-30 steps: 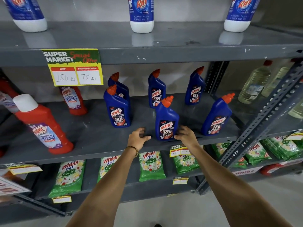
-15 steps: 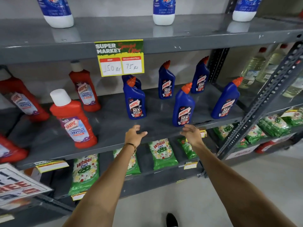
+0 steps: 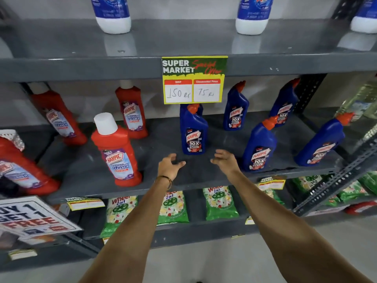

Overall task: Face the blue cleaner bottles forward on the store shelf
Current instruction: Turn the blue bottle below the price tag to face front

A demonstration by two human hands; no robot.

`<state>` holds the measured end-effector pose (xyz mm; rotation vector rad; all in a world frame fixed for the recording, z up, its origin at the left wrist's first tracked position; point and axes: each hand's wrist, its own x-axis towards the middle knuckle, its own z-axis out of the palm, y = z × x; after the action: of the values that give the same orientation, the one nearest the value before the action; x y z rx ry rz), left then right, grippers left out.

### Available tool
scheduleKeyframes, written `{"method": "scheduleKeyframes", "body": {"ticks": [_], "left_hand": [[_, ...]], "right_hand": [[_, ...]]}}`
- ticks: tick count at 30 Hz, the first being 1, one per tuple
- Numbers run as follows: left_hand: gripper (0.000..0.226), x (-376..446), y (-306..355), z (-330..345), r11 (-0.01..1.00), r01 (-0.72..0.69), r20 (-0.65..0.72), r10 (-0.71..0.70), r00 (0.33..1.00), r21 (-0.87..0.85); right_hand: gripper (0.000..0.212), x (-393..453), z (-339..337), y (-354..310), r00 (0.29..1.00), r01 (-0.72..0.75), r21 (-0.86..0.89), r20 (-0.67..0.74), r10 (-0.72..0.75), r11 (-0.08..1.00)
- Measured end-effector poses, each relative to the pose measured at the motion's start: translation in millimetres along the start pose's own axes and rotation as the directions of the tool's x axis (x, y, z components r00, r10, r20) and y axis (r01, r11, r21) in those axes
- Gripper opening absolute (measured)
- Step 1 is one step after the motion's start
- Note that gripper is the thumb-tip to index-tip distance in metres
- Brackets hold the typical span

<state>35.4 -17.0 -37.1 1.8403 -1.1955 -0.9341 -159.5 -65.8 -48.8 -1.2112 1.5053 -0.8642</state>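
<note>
Currently, both hands are empty and held over the front edge of the middle shelf [image 3: 85,170], just in front of the leftmost blue bottle [image 3: 193,132]. The left hand [image 3: 169,165] has its fingers spread and loosely curled, gripping nothing; the right hand [image 3: 225,161] is likewise open, fingers curved inward toward the left hand, touching no bottle. Five blue bottles stand on the right half of this shelf, with a sixth apparently tucked behind the leftmost one, of which only part shows. Two stand near the front: one right of the hands [image 3: 259,146] and one at the far right [image 3: 320,144]. Two more stand far back, by the wall: one centre-right [image 3: 235,108] and one further right [image 3: 284,103]. All visible labels face the aisle, so label orientation appears largely done. By judgement, what remains is alignment: the bottles are scattered at different depths, not in a row along the front edge, and the leftmost bottle sits back from it. Each bottle is dark blue with an angled orange-red cap and a front label reading "10X Total Clean". The body is tall and narrow with a bent neck. Red bottles [image 3: 117,150] occupy the left half of the shelf, well apart from the blue ones.
</note>
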Motion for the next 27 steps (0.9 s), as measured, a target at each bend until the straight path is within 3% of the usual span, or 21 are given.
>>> {"method": "scheduleKeyframes", "body": {"ticks": [5, 12, 18, 27], "left_hand": [[0.061, 22, 10, 4, 1.0, 0.016, 0.044, -0.015, 0.999, -0.027], [0.054, 46, 28, 13, 0.997, -0.016, 0.084, 0.022, 0.996, -0.08], [0.039, 48, 30, 17, 0.995, -0.038, 0.08, 0.046, 0.996, -0.095], [0.038, 23, 25, 13, 0.995, -0.045, 0.067, 0.052, 0.996, -0.093]], "right_hand": [[0.064, 20, 9, -12, 0.994, 0.008, 0.009, 0.105, -0.009, 1.0], [0.058, 43, 17, -27, 0.967, 0.088, 0.038, 0.236, -0.094, 0.995], [0.039, 46, 20, -27, 0.968, 0.079, 0.085, 0.232, -0.097, 0.993], [0.034, 23, 13, -20, 0.966, 0.096, 0.092, 0.231, -0.115, 0.991]]}}
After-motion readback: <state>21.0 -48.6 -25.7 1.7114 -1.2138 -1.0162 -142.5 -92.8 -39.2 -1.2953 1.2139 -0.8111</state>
